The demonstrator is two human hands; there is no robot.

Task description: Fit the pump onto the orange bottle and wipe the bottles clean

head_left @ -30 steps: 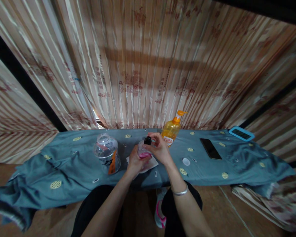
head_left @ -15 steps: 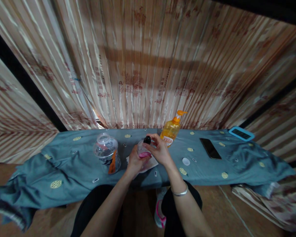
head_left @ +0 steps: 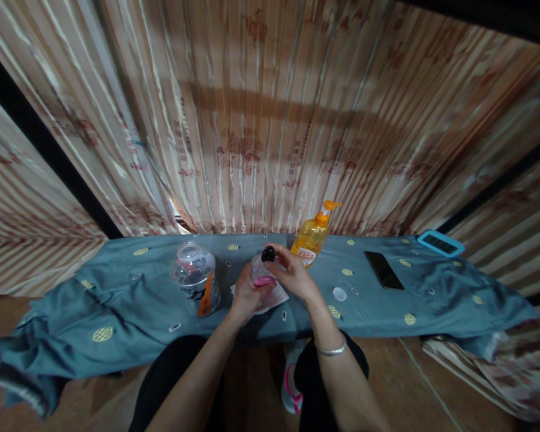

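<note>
My left hand (head_left: pixel 248 289) is wrapped round a small clear bottle (head_left: pixel 261 275) with pink liquid low inside it. On top of the bottle is a black cap (head_left: pixel 268 254), pinched between the fingers of my right hand (head_left: pixel 292 273). Whether the cap is seated on the neck or lifted off it, I cannot tell. Under my hands lies a white paper or tissue (head_left: pixel 276 298) on the cloth. Just behind my right hand stands a pump bottle (head_left: pixel 312 237) of yellow liquid with an orange pump head.
A large clear plastic jar (head_left: pixel 193 282), lidless, with an orange label strip, stands at the left. To the right lie a white round lid (head_left: pixel 339 294), a black phone (head_left: pixel 384 271) and a blue-framed object (head_left: pixel 441 243). A teal patterned cloth (head_left: pixel 252 243) covers the bench, against a curtain (head_left: pixel 252 120).
My right fingers have shifted slightly at the black cap, which now shows more of its top. My left hand keeps its hold on the bottle. Everything else stays put.
</note>
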